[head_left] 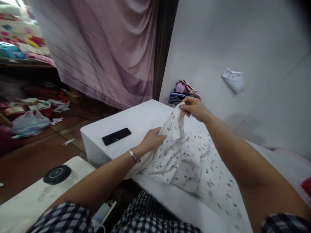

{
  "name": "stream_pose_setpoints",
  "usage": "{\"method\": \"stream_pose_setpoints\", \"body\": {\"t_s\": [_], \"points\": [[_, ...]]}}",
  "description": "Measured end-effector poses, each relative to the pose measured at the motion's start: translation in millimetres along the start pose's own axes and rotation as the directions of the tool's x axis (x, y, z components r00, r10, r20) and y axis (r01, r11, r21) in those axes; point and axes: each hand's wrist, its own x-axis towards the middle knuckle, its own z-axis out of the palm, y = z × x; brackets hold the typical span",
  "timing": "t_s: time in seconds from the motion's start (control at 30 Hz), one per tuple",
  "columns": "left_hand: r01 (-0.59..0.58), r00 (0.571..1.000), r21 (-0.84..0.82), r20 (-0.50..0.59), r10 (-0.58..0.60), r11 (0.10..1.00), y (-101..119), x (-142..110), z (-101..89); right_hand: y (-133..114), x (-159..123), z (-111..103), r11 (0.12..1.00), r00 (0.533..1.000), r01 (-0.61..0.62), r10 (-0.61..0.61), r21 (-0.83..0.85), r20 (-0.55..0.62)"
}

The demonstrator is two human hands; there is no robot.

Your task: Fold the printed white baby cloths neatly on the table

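Observation:
A white cloth (191,161) printed with small dark leaf and plant shapes lies spread over the white table and hangs down its near side. My right hand (193,108) pinches its upper edge and lifts it off the surface. Lower down to the left, my left hand (153,140) grips a fold of the same cloth between thumb and fingers. Between both hands the fabric rises in a crumpled peak. To the left of my left hand, a black phone (116,136) lies flat on the white table (143,113).
A round black object (57,174) sits on a pale stand (29,200) at lower left. Folded cloths (183,92) are stacked by the wall behind the table. A pink curtain (116,48) hangs behind. On the floor are a plastic bag (30,123) and paper scraps.

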Motion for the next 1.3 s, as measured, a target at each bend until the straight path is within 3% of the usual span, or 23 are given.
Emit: {"method": "stream_pose_setpoints", "body": {"t_s": [0.17,0.3,0.47,0.63,0.73,0.9,1.07,1.17,1.3], "points": [[0.067,0.997,0.224,-0.038,-0.06,0.972,-29,-11,-45.3,-19,55,-7,0.999,0.996,0.034,-0.036,-0.024,-0.085],[0.234,0.972,0.271,-0.092,-0.217,0.934,-63,-34,-79.5,-22,96,-2,0.998,0.992,0.054,-0.055,-0.014,-0.115],[0.438,0.898,0.142,-0.111,-0.425,0.888,-94,-61,-123.5,-22,141,10,0.999,0.984,0.046,-0.043,0.016,-0.175],[0.593,0.794,-0.117,-0.083,-0.602,0.797,-92,-63,-178.7,-15,174,23,0.998,0.978,0.021,-0.007,0.062,-0.208],[0.565,0.775,-0.37,-0.068,-0.628,0.737,-88,-56,-204.3,-2,192,28,0.997,0.975,0.003,0.015,0.082,-0.223],[0.541,0.749,-0.605,0.029,-0.662,0.584,-92,-41,-222.9,24,216,38,0.996,0.974,-0.026,0.045,0.086,-0.222],[0.548,0.739,-0.668,0.104,-0.665,0.504,-104,-31,-231.8,40,229,57,0.992,0.962,-0.091,0.111,0.09,-0.248],[0.577,0.688,-0.614,0.009,-0.726,0.539,-120,-23,-236.6,43,232,72,0.984,0.947,-0.133,0.161,0.115,-0.279],[0.697,0.595,-0.388,-0.155,-0.788,0.603,-153,-10,-244.8,47,234,93,0.98,0.947,-0.159,0.187,0.123,-0.262]]}}
